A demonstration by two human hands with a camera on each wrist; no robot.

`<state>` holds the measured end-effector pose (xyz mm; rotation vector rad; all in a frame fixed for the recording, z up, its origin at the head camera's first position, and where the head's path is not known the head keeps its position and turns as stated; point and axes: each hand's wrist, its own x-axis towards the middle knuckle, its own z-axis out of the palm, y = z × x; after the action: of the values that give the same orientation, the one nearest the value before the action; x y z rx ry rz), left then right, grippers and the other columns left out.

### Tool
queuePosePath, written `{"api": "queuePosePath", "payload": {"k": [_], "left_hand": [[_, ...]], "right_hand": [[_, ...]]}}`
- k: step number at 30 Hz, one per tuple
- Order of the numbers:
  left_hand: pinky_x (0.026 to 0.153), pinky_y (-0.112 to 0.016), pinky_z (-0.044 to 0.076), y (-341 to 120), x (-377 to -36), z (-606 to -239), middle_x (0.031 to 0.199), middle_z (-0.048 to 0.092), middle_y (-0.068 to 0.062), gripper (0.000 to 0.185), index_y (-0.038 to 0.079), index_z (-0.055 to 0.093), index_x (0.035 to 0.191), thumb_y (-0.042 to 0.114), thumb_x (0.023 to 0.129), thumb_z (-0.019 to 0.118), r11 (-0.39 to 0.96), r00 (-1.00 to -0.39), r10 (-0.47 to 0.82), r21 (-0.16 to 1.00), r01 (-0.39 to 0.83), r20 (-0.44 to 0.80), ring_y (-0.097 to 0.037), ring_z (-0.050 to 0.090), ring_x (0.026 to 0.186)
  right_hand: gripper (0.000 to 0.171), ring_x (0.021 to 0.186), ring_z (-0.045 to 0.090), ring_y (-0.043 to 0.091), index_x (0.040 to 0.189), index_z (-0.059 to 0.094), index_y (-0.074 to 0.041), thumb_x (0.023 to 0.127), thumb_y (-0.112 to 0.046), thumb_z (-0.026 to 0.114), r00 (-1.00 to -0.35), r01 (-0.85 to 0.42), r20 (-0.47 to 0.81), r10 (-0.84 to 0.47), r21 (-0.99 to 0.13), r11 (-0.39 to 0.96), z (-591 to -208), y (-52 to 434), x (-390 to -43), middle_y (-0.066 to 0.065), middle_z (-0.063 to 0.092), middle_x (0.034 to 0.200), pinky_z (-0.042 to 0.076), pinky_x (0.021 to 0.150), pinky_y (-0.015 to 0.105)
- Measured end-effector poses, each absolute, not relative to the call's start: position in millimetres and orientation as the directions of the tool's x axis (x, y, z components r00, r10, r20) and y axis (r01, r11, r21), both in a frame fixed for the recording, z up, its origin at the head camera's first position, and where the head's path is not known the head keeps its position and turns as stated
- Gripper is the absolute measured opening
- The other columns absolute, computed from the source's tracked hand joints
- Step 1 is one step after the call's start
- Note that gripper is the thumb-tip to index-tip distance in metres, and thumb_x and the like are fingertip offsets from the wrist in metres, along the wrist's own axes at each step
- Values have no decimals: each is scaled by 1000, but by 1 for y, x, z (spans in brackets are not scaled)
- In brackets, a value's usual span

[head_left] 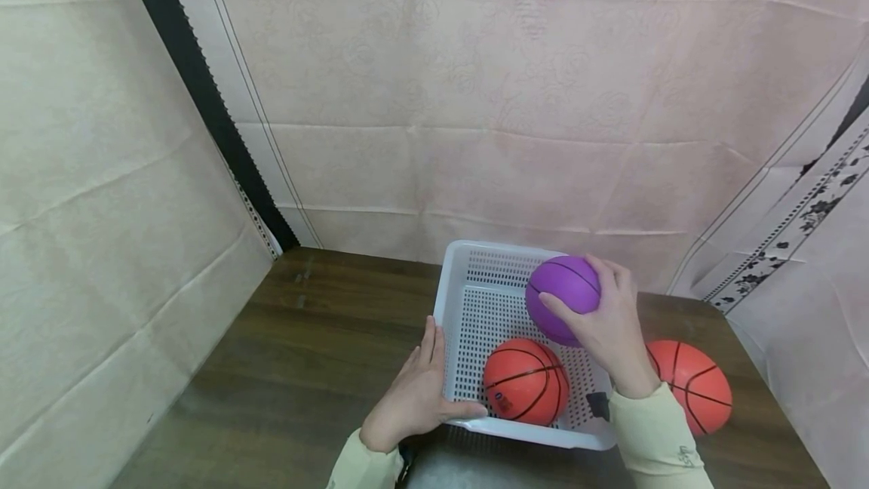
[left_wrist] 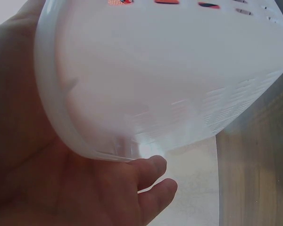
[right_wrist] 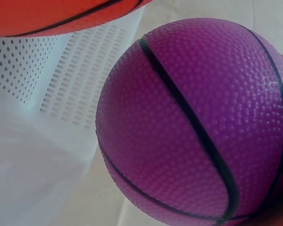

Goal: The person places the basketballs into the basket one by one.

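Observation:
A purple mini basketball (head_left: 562, 299) with dark seam lines is over the right rear part of a white perforated plastic basket (head_left: 451, 285). My right hand (head_left: 611, 323) grips this ball from the right, thumb on its near side. Whether the ball touches the basket, I cannot tell. In the basket's near part sits an orange mini basketball (head_left: 526, 382). My left hand (head_left: 414, 391) rests against the near left corner of the basket, fingers straight along its left side and thumb at the near rim. The right wrist view shows the purple ball (right_wrist: 193, 122) close up.
A second orange basketball (head_left: 692, 387) lies on the brown wooden table (head_left: 292, 376), right of the basket and partly behind my right forearm. Pale cloth (head_left: 516, 96) hangs behind the table and on both sides.

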<state>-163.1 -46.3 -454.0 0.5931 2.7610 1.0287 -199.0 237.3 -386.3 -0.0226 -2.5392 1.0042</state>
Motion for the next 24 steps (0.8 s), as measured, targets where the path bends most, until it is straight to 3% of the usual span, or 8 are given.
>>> {"api": "queuePosePath", "payload": {"k": [24], "left_hand": [[108, -54, 17, -46, -163, -454, 156, -15, -8, 129, 2, 3, 150, 69, 64, 71, 693, -914, 405, 656, 299, -10, -37, 13, 139]], "right_hand": [[92, 118, 33, 37, 145, 34, -23, 69, -61, 73, -910, -156, 391, 136, -628, 762, -394, 233, -210, 12, 30, 138, 44, 76, 64]]}}
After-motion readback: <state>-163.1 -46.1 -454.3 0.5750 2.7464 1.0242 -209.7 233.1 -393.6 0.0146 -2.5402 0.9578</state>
